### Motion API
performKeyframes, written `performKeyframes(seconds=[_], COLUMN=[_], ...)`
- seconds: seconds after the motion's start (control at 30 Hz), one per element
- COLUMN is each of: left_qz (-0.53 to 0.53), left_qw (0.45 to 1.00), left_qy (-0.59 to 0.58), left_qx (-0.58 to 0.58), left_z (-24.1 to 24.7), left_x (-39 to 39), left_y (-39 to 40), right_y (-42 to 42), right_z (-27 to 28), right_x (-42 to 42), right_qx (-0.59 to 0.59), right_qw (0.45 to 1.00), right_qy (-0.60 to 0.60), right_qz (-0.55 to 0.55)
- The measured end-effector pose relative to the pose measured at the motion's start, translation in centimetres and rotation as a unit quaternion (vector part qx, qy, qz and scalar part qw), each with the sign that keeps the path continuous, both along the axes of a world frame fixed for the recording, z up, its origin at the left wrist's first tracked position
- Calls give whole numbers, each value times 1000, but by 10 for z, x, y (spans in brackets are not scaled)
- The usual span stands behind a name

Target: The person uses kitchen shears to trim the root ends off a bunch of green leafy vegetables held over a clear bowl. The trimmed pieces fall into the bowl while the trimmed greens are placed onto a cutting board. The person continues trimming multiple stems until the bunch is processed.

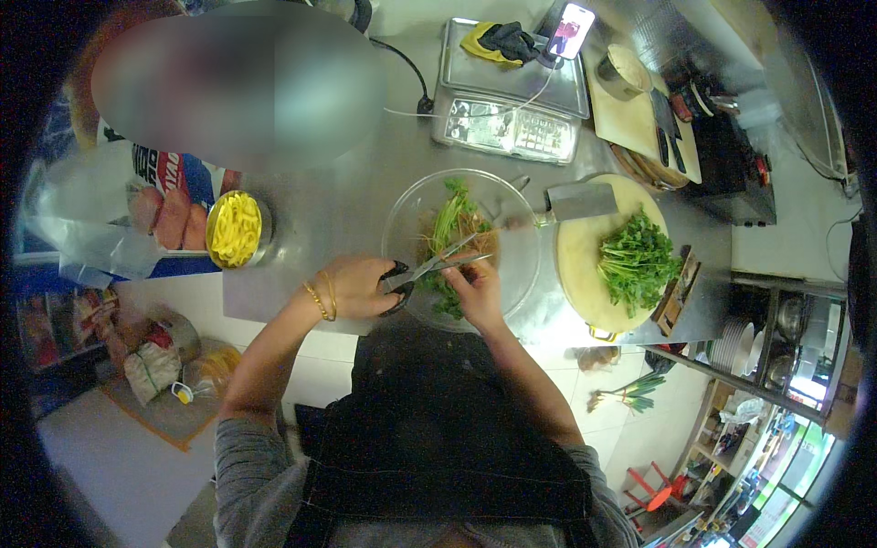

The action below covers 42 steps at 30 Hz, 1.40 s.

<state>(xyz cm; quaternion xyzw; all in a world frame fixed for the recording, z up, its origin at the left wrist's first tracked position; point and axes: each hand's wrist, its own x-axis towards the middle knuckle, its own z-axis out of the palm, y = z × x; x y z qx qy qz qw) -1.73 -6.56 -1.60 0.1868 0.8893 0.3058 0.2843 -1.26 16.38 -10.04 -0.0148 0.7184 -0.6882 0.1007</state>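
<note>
My left hand (360, 286) grips scissors (438, 264) by their black handles. The parted blades point right, over a clear round bowl (392, 219). Inside the bowl lie leafy green herbs, probably cilantro (449, 212), with pale stems and brownish roots. My right hand (476, 291) is over the bowl's right half, its thumb and fingers curled around herb sprigs close to the lower blade. The fingers and blades partly hide those sprigs. To the right, a bunch of leafy herbs (637, 257) rests on a round cutting board (579, 253).
A cleaver (582, 201) lies over the round board's upper left edge. At left stands a metal bowl of yellow strips (235, 229). Beyond the bowl are a scale (507, 127) and a phone (572, 31). Knives (664, 130) lie on another board (616, 116) at upper right.
</note>
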Motion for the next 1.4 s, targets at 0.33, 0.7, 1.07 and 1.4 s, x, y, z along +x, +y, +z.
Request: performKeyframes(seconds=[0.33, 0.7, 1.07, 1.4], left_qz=[2, 120, 305, 333], left_qw=[998, 940, 670, 611], left_qy=[-62, -304, -537, -581], left_qx=[-11, 96, 412, 423], left_z=[-6, -50, -94, -126], left_x=[13, 22, 42, 56], left_y=[-1, -9, 58, 101], right_y=[1, 1, 55, 135], right_z=[18, 14, 45, 97], right_x=[3, 5, -20, -34], right_qx=[86, 126, -141, -536], right_qw=[996, 991, 986, 826], right_qy=[24, 32, -16, -55], right_qz=[33, 35, -86, -166])
